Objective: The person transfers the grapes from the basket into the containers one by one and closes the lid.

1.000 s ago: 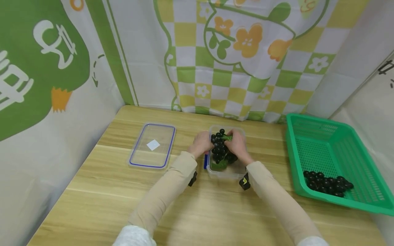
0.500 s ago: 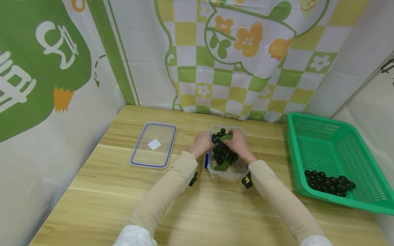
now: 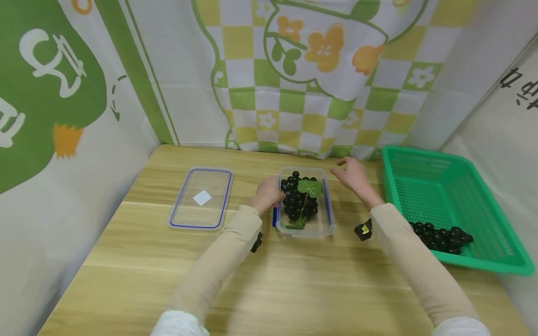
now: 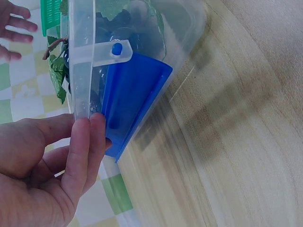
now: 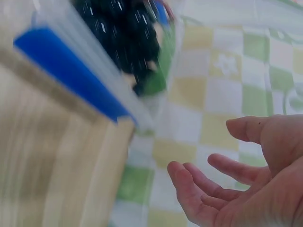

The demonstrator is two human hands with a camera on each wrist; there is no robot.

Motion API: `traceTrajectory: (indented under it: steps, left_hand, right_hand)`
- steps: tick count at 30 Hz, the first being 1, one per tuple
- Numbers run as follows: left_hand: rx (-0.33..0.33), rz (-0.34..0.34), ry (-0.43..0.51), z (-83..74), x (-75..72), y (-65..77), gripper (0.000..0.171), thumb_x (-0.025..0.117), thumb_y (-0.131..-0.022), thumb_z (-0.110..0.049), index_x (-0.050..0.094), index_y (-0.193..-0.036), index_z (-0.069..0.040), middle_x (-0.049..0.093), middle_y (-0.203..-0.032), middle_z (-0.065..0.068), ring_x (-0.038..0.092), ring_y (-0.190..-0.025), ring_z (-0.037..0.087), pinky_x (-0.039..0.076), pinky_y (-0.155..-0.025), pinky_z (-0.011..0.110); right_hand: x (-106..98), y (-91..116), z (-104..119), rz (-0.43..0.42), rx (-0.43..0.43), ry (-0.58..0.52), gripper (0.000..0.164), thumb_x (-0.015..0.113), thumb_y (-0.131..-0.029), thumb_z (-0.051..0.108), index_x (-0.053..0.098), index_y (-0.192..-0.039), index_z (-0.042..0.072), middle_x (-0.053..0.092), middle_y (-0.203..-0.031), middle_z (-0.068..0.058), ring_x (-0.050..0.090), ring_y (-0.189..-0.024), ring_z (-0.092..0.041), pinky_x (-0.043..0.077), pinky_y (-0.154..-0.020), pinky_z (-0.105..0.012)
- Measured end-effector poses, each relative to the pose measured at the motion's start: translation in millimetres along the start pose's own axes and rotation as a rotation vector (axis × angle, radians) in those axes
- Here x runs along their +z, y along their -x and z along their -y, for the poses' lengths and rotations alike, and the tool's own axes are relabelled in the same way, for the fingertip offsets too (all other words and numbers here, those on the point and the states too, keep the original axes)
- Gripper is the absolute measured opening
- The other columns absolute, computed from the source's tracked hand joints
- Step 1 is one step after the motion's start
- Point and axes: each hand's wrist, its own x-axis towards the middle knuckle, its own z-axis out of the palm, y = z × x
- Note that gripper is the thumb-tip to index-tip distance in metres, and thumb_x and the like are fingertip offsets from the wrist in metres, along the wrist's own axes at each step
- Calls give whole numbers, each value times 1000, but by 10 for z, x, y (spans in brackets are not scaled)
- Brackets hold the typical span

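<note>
A clear plastic food container [image 3: 323,228] with blue side latches holds a bunch of black grapes [image 3: 296,200] with green leaves [image 3: 310,188]. My left hand [image 3: 267,193] is at its left side. In the left wrist view, the thumb and fingers [image 4: 80,151] of that hand pinch the container's rim just beside the blue latch [image 4: 135,94]. My right hand [image 3: 352,173] is off to the right of the container, in the air, with nothing in it. Its fingers [image 5: 201,187] are relaxed and spread in the right wrist view.
The container's lid [image 3: 201,198], clear with a blue seal and a white label, lies on the wooden table [image 3: 277,289] to the left. A green plastic basket [image 3: 391,175] stands at the right, with more black grapes [image 3: 443,238] near its front. A patterned curtain [image 3: 290,102] hangs behind.
My right hand has let go of the grapes and moved right, out of the container. The bunch now lies inside with its leaf on top. The left hand has stayed by the container's left side.
</note>
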Motion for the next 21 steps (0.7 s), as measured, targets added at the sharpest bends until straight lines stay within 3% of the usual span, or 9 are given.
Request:
traceTrajectory:
  steps: [3,7,9,16,19,21]
  left_hand:
    - [18,-9,-10,-13,4,1,13,66,-84,-8,59,-86,3,65,-70,12,51,-43,10,47,-41,15]
    - [33,-21,-14,-21,5,0,13,66,-83,-8,59,-83,3,65,-66,11,50,-42,9,47,-42,16]
    - [36,-19,-12,-28,10,-6,13,67,-83,-8,60,-84,3,63,-65,10,50,-42,9,47,-43,16]
    - [16,1,12,-15,12,-22,13,66,-84,-8,60,-86,4,59,-61,7,52,-44,10,50,-45,17]
    - [24,4,22,-19,21,-25,12,65,-83,-7,59,-84,4,64,-67,11,54,-45,10,52,-47,18]
    - [30,8,23,-37,27,-25,12,66,-83,-7,59,-84,4,66,-72,14,54,-45,10,52,-47,18]
  right_hand:
    - [-236,14,-136,-46,25,1,45,49,-94,30,50,-125,-3,60,-110,-27,63,-85,-33,54,-74,-40]
    - [-540,42,-311,-78,84,-63,40,50,-93,26,50,-122,-3,64,-92,-19,60,-63,-14,52,-56,-27]
    - [-680,66,-409,-85,121,-86,41,49,-93,26,49,-123,-2,62,-89,-16,57,-61,-10,52,-55,-25]
    - [-1035,147,-874,-81,174,-108,45,45,-93,25,44,-125,-6,53,-110,-25,60,-79,-20,56,-67,-33]
    - [-1141,200,-1101,-88,175,-76,42,46,-92,23,46,-119,-9,55,-97,-19,56,-69,-14,54,-61,-31]
    - [-1189,225,-1252,-101,186,-44,30,47,-91,19,53,-99,-8,56,-78,-12,52,-57,-12,50,-53,-29]
